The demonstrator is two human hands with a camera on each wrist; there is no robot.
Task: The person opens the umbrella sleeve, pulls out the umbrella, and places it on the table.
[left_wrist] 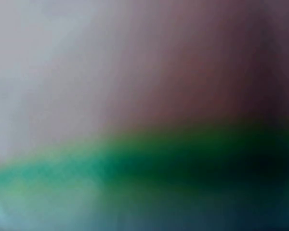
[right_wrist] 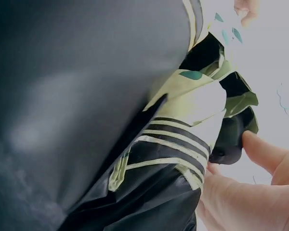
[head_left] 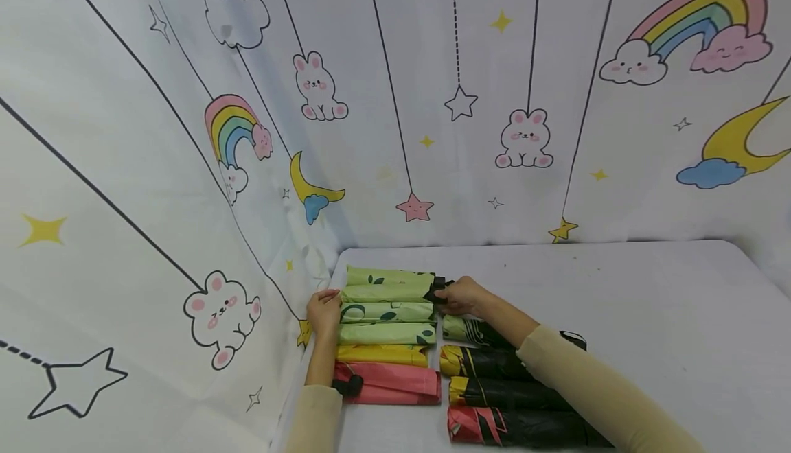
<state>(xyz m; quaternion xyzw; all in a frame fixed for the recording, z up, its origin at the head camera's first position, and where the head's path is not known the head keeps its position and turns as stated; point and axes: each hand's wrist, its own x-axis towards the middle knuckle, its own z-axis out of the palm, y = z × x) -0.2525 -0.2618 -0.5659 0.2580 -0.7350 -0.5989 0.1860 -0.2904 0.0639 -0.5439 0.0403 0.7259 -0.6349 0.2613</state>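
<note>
Several light-green folded umbrellas [head_left: 388, 312] with leaf prints lie side by side at the table's far left. My right hand [head_left: 463, 295] pinches the black handle [right_wrist: 229, 139] at the right end of an upper green umbrella, thumb on one side and fingers on the other. At the left ends of the green umbrellas is my left hand [head_left: 324, 310], its fingertips right at the edge of the fabric. The left wrist view is dark and blurred, with only a green band [left_wrist: 86, 166] showing.
Below the green ones lie a yellow umbrella [head_left: 382, 355] and a pink-red umbrella [head_left: 395, 383] with a black handle. To their right is a column of black-wrapped umbrellas with green, yellow [head_left: 454, 360] and red [head_left: 463, 425] ends. White printed curtains [head_left: 371, 165] border the white table [head_left: 667, 343].
</note>
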